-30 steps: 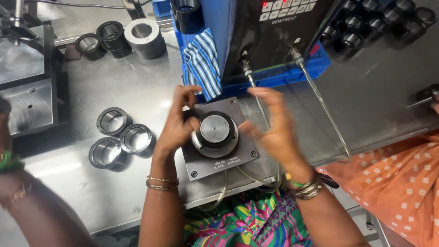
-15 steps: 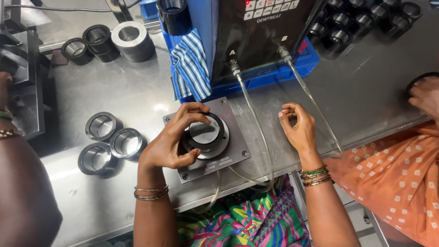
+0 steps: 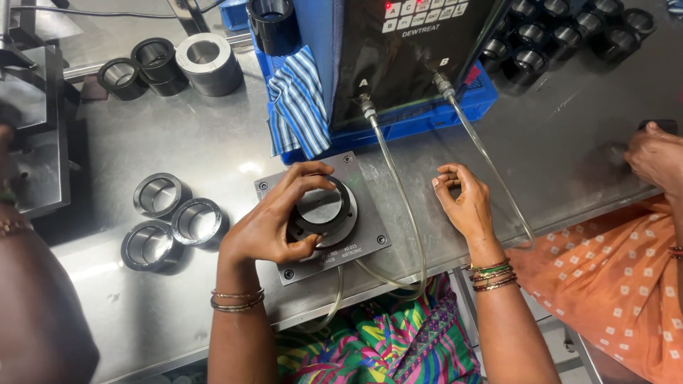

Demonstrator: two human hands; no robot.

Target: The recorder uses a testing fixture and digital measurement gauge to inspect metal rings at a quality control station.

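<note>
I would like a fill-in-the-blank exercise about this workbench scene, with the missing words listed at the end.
1. The left hand grips a dark metal ring on the square grey ____.
2. The right hand holds ____.
3. Left of the left hand lie ____ loose rings on the steel table.
4. Two clear tubes run from the black ____ behind.

Missing words: plate; nothing; three; box

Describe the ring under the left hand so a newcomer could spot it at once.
Start at the blue-sided box at the table's far edge and follow its two clear hoses down to the grey square plate. The ring sits on the round post at its centre, gripped by the left hand. Unlike the three loose rings to the left, it is mounted.
</note>
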